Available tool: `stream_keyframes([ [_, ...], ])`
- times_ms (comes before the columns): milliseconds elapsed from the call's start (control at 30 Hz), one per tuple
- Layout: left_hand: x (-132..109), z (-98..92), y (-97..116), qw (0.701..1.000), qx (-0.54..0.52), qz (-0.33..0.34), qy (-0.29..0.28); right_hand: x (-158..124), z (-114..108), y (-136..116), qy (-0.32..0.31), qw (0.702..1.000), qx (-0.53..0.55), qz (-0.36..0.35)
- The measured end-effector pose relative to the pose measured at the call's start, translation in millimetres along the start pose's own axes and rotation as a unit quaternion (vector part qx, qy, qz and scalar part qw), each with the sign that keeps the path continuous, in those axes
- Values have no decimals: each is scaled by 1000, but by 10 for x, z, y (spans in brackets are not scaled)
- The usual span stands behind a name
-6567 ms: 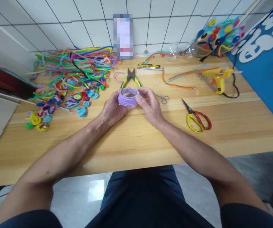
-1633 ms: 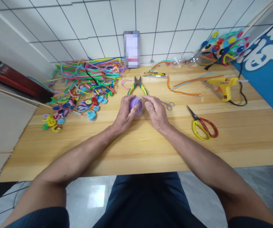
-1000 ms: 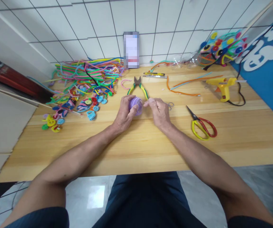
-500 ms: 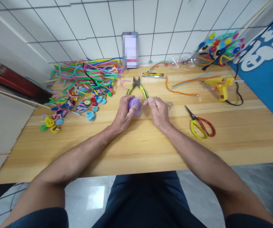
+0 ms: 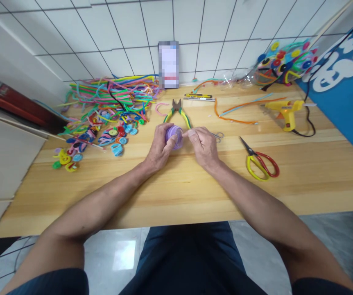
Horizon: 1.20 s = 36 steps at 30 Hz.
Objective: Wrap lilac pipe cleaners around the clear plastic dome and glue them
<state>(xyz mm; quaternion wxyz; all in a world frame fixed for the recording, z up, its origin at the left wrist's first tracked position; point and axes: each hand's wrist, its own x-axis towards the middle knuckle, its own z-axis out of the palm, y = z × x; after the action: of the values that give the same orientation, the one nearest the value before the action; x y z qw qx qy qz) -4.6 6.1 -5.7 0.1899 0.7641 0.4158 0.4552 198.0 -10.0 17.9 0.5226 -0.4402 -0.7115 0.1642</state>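
Observation:
My left hand [image 5: 160, 145] is wrapped round a purple coiled ball [image 5: 174, 137], which looks wound from fuzzy pipe cleaner. Just right of the ball, my right hand [image 5: 203, 145] is closed in a pinch, its fingertips close to the ball's right side. Whatever those fingers hold is too small to make out. Beyond both hands lie pliers [image 5: 177, 110] with yellow-green handles, jaws pointing at the wall. Partly behind the right hand is a small pair of scissors [image 5: 218, 137], with only its grey loops showing well.
Many pipe cleaners [image 5: 102, 95] and small finished pieces [image 5: 117, 150] cover the table's left. On the right are large scissors [image 5: 258, 164] and a yellow glue gun [image 5: 287, 112] with a cord. A phone [image 5: 168, 65] leans on the tiled wall, near a yellow cutter [image 5: 197, 96].
My right hand has shifted slightly and turned its fingertips toward the ball. The left hand and the ball stay almost where they were.

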Motion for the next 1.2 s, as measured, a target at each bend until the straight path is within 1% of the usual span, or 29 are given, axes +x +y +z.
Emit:
stream_keyframes([
  [167, 2, 3, -2, 1000, -2, 4, 3, 30, -29, 12, 8, 999, -18, 36],
  [300, 2, -7, 12, 1000, -4, -6, -4, 52, -34, 47, 27, 998, 0, 51],
  [367, 2, -12, 18, 1000, -4, -9, -4, 45, -16, 71, 17, 999, -4, 42],
  [467, 1, -16, 20, 1000, -5, -7, -4, 20, 26, 112, -15, 998, -46, 40],
  [533, 1, -14, 19, 1000, -5, -10, -3, 5, 48, 128, -41, 997, -63, 29],
  [633, 1, -8, 13, 1000, -4, -16, -1, -7, 55, 116, -61, 996, -68, -22],
  [733, 0, -3, 4, 1000, -5, -18, 1, -13, 35, 64, -44, 994, -88, -55],
  [833, 0, 1, -4, 1000, -10, -24, 1, -10, -12, -18, -15, 994, -88, -58],
  [900, 1, 5, -8, 1000, -14, -26, 4, 7, -60, -95, 8, 998, -46, -39],
  [933, 3, 8, -10, 1000, -17, -25, 5, 24, -89, -143, 18, 1000, -15, -17],
  [1000, 9, 19, -15, 1000, -20, -22, 4, 82, -164, -260, 39, 996, 60, 45],
  [1067, 18, 36, -23, 1000, -22, -18, 2, 167, -285, -398, 51, 984, 138, 102],
  [1133, 26, 54, -34, 1000, -22, -16, 2, 249, -495, -545, 36, 964, 224, 137],
  [1200, 30, 71, -44, 1000, -24, -15, 4, 279, -827, -680, -5, 934, 313, 174],
])
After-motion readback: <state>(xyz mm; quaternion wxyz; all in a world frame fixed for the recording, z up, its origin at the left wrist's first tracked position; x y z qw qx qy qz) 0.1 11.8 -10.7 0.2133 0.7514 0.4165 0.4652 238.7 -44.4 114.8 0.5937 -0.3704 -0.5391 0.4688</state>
